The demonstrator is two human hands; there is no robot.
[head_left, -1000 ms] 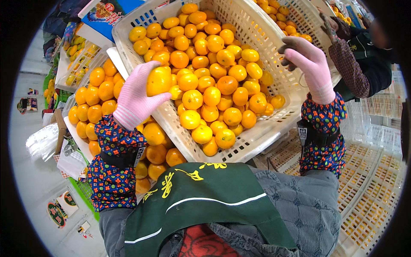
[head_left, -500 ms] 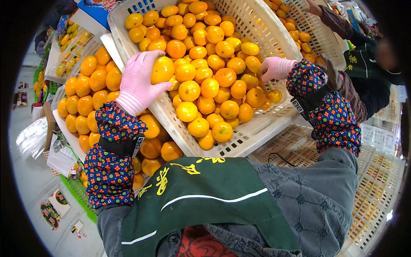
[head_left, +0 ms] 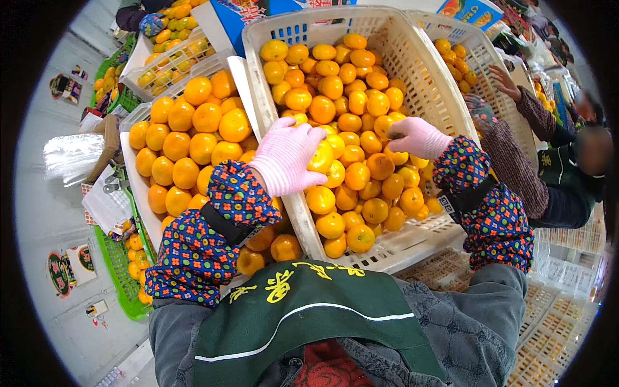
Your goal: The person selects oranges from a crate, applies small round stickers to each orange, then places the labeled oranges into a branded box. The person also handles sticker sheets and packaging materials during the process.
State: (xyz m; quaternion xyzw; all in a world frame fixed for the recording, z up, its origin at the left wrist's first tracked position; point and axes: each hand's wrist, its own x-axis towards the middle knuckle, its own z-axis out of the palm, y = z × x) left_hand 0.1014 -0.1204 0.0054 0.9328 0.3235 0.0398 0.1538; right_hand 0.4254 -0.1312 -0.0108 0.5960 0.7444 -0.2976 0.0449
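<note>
Both my hands wear pink-and-white striped gloves over a white slotted plastic crate [head_left: 303,222] heaped with mandarin oranges [head_left: 356,175]. At the crate's left side, my left hand [head_left: 284,157] has its thumb and fingers round a bright mandarin [head_left: 322,157], low over the heap. My right hand [head_left: 420,138] is on the right of the pile with its fingers curled downward. Its fingertips are close by a mandarin [head_left: 383,125]; whatever lies under the fingers is hidden. Flowered sleeve covers reach both wrists.
Left of the crate stands a white bin of larger orange fruit [head_left: 175,146]. Another slotted crate [head_left: 451,32] adjoins on the right, where a co-worker's patterned sleeve [head_left: 516,155] reaches in. A green basket [head_left: 119,267] sits low at the left.
The view has shifted, so the crate appears farther right. My left hand has moved from the crate's left rim inward over the heap with the mandarin. My right hand stays at the pile's right.
</note>
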